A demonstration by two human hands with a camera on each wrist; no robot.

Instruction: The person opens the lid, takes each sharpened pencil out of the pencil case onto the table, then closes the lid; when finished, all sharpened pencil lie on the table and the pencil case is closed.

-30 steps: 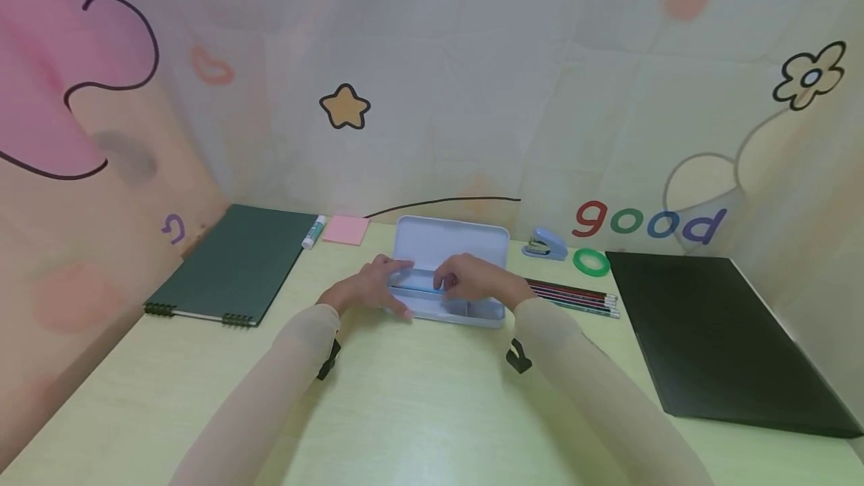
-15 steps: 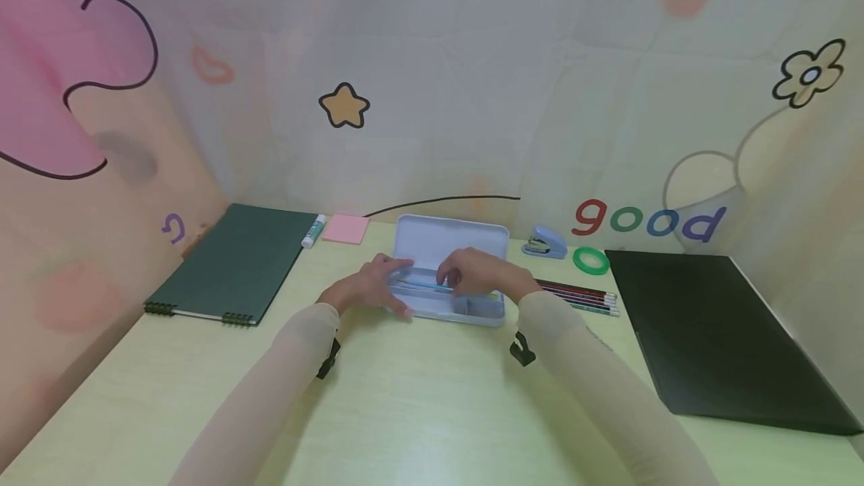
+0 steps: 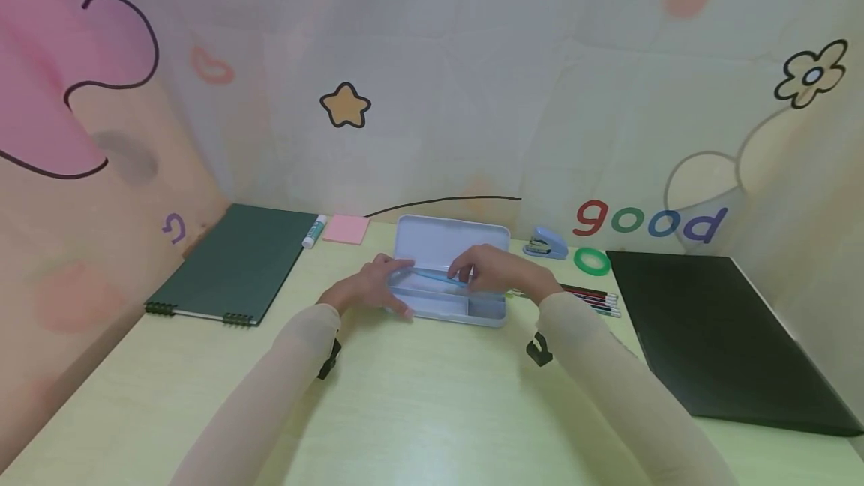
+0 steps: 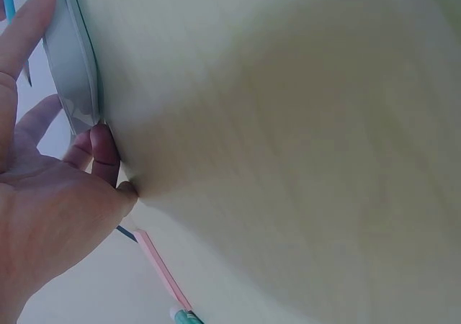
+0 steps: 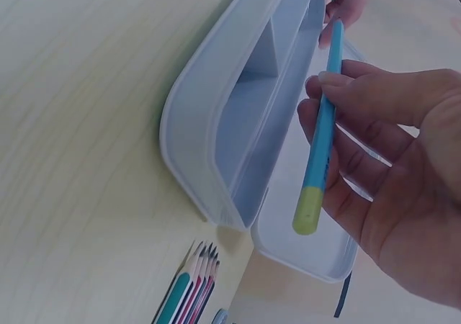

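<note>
A pale blue pencil case [image 3: 432, 307] stands with its lid [image 3: 451, 243] up at the back; dividers split its inside into compartments. My left hand [image 3: 367, 283] grips its left end, fingers spread along the back and front sides, some fingertips curled against the end wall in the left wrist view. My right hand [image 3: 496, 268] pinches a blue pencil [image 5: 328, 122] between thumb and fingers. Its yellow-green end [image 5: 308, 210] faces the right wrist camera, and its pointed tip reaches toward my left hand. In the head view the pencil slants over the case's rear compartment.
Right of the case lie several pencils [image 3: 594, 298], a blue stapler [image 3: 545, 243], a green tape roll [image 3: 591, 261] and a large black folder-like sheet [image 3: 729, 343]. To the left are pink sticky notes [image 3: 346, 229], a glue stick [image 3: 314, 232] and a dark green spiral notebook [image 3: 236, 265].
My right hand has moved right and slightly back, drawing the blue pencil up from the case's inside into a slant. The left hand has stayed at the case's left end.
</note>
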